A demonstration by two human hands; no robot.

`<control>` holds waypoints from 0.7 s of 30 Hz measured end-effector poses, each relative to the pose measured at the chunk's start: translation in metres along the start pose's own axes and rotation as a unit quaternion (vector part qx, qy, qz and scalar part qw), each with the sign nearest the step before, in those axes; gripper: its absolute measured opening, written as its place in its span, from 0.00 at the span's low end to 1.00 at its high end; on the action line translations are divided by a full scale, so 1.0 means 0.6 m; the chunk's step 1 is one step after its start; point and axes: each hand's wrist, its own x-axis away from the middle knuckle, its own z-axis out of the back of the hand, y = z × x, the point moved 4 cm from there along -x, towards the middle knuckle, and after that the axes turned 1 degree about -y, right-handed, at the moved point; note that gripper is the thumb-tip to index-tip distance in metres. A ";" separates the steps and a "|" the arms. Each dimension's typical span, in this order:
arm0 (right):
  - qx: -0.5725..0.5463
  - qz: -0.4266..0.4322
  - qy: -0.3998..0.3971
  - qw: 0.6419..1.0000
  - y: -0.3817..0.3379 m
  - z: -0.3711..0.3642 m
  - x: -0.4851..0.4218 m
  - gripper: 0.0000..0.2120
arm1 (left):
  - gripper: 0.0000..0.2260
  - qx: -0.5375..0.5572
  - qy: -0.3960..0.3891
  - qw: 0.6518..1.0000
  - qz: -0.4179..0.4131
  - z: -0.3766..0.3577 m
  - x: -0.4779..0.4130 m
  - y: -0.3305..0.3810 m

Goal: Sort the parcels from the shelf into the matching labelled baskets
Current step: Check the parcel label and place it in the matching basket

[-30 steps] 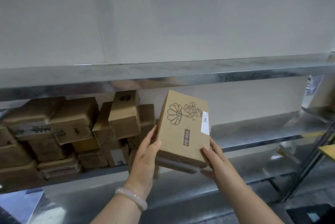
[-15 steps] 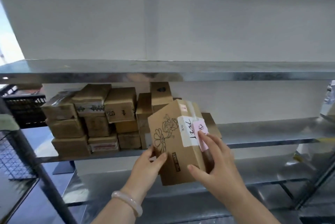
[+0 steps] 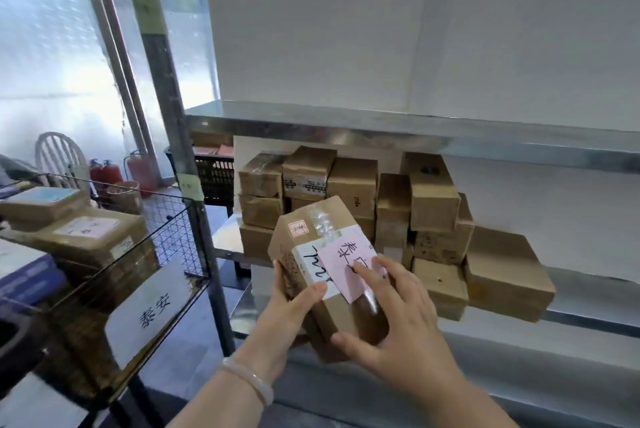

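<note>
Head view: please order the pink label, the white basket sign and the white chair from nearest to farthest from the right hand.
1. Pink label, on the parcel, touched by the right hand.
2. White basket sign, lower left.
3. White chair, far left, behind.

The white sign (image 3: pixel 149 310) on the wire basket (image 3: pixel 180 237) reads 泰安; the pink label (image 3: pixel 341 266) on the parcel (image 3: pixel 346 318) shows handwritten 泰, the rest covered.
</note>
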 end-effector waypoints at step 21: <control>-0.118 0.198 -0.092 0.969 -0.323 -0.197 -0.158 0.44 | 0.56 -0.008 0.297 0.946 -0.131 0.346 0.163 0.119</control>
